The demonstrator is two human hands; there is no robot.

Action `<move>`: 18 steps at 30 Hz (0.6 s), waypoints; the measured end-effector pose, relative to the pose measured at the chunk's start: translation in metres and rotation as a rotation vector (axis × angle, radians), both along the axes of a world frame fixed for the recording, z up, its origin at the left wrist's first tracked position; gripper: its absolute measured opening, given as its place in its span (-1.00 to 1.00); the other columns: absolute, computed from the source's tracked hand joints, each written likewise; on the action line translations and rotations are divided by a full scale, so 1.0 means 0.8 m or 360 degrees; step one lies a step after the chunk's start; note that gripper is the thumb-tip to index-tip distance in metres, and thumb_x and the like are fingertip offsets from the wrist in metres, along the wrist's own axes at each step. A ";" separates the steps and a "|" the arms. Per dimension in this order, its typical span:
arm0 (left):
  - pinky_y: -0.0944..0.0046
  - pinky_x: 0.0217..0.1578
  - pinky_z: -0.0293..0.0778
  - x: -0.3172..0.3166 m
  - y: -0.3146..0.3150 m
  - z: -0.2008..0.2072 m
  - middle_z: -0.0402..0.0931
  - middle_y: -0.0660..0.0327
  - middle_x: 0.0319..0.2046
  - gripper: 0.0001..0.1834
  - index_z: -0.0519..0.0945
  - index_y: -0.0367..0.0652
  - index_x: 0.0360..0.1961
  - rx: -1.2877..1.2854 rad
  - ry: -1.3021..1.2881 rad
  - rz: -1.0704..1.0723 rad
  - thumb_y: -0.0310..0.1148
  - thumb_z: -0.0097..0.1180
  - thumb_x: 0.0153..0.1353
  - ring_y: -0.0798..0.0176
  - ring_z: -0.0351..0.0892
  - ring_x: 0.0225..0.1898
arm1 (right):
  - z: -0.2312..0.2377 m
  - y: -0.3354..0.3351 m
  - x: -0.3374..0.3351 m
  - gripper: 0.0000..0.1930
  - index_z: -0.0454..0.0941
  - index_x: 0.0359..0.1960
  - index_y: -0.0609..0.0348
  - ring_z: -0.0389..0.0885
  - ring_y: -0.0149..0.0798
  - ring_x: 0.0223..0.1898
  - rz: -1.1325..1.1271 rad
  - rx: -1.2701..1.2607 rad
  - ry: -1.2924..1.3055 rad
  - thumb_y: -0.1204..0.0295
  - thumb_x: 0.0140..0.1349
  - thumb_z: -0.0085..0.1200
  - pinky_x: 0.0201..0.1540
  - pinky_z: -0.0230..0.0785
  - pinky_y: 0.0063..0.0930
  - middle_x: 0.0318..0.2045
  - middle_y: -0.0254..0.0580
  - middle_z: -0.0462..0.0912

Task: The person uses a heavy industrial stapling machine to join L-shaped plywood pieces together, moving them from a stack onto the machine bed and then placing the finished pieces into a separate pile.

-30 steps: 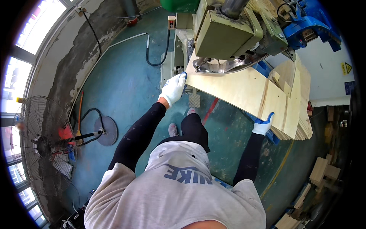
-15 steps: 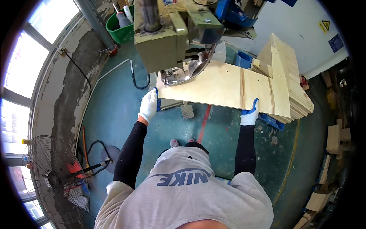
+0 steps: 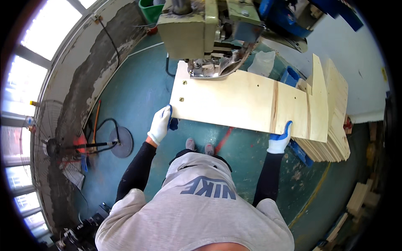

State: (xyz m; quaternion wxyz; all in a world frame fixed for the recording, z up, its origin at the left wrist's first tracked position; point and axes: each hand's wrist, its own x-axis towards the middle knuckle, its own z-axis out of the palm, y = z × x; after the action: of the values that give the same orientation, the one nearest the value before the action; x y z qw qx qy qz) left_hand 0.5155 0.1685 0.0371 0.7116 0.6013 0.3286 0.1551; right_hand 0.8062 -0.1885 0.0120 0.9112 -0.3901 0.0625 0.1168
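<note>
A long pale plywood board (image 3: 226, 100) spans between my gloved hands, its far edge by the metal head (image 3: 209, 72) of a green machine (image 3: 182, 39). My left hand (image 3: 160, 125) grips the board's near left corner, fingers underneath. At the near edge toward the right, my right hand (image 3: 280, 140) holds it with the thumb on top. Two small brassy fittings, a near one (image 3: 181, 99) and a far one (image 3: 184, 83), sit in the left end. Dark streaks cross the right part, where an arm of the board juts away from me.
Right of the board stands a stack of similar plywood pieces (image 3: 338, 125) on a blue support (image 3: 302, 154). A wire fan (image 3: 52, 148) with a round base (image 3: 120, 142) is at the left. Behind the machine is a green bucket (image 3: 151, 11); wood pieces (image 3: 359, 198) lie far right.
The board has been drawn toward me and out from under the machine head, showing the two fittings at its left end. Both hands keep their grip. The head view has shifted.
</note>
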 end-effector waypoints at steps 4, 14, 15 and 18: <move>0.31 -0.21 0.61 -0.076 0.000 0.022 0.58 0.08 -0.10 -0.61 0.41 -0.35 0.17 -0.0208 -0.0129 0.0221 -0.31 -0.16 0.47 0.28 0.65 -0.19 | 0.005 0.022 -0.057 -0.45 0.33 0.34 0.23 0.48 -0.14 0.26 0.0261 0.0032 0.0152 0.10 0.50 -0.05 0.34 0.31 -0.16 0.25 -0.11 0.50; 0.38 0.03 0.50 -0.183 0.084 0.016 0.59 0.16 0.02 -0.55 0.44 -0.42 0.25 0.0170 -0.0161 0.0731 -0.29 -0.01 0.50 0.40 0.58 -0.02 | -0.005 0.125 -0.170 -0.52 0.38 0.29 0.23 0.51 -0.18 0.24 0.0424 0.0088 0.0360 0.19 0.49 -0.04 0.31 0.35 -0.20 0.22 -0.12 0.53; 0.38 0.03 0.50 -0.182 0.094 0.019 0.59 0.16 0.02 -0.55 0.43 -0.42 0.26 0.0209 -0.0180 0.0713 -0.29 -0.01 0.50 0.40 0.58 -0.02 | -0.006 0.131 -0.174 -0.52 0.39 0.29 0.23 0.51 -0.17 0.24 0.0407 0.0095 0.0358 0.19 0.49 -0.04 0.31 0.36 -0.20 0.22 -0.12 0.53; 0.39 0.05 0.47 -0.178 0.115 0.036 0.59 0.18 0.02 -0.55 0.43 -0.42 0.26 0.0272 -0.0214 0.0674 -0.32 -0.01 0.50 0.42 0.55 -0.01 | -0.005 0.148 -0.184 -0.54 0.40 0.29 0.22 0.51 -0.18 0.23 0.0383 0.0142 0.0343 0.20 0.48 -0.03 0.31 0.36 -0.20 0.22 -0.14 0.54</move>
State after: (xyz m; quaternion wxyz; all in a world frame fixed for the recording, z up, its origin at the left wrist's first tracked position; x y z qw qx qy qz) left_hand 0.3735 0.2606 0.0656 0.6300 0.5655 0.3849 0.3677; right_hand 0.6592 -0.0698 0.0081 0.8951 -0.3390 0.1075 0.2690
